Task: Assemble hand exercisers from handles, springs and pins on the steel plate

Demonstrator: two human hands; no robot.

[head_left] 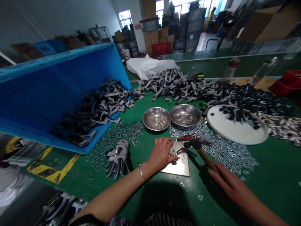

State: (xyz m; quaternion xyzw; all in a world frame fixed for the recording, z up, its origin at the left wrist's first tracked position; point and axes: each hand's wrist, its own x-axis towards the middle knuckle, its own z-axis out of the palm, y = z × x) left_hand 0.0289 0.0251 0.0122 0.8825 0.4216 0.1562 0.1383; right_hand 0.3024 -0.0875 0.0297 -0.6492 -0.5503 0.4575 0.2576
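My left hand [159, 155] rests at the left edge of a flat metal plate [182, 168], its fingers closed on a small grey metal part [173, 153]. Much of that part is hidden by the fingers. A dark threaded piece [181, 150] shows just beside it. Gripped by its wooden handle, a hammer [208, 159] is in my right hand [227, 179]. The hammer's dark head is above the plate's right edge, apart from the part. Behind the plate lies a red-handled tool [185, 138].
Two steel bowls [150, 127] [185, 124] hold small metal pieces. Loose rings [122, 133] spread around them. Grey handles [118, 157] are stacked at left; more fill a tilted blue crate [58, 78]. A white plate [237, 133] carries black-headed bolts. Bottles [231, 69] stand behind.
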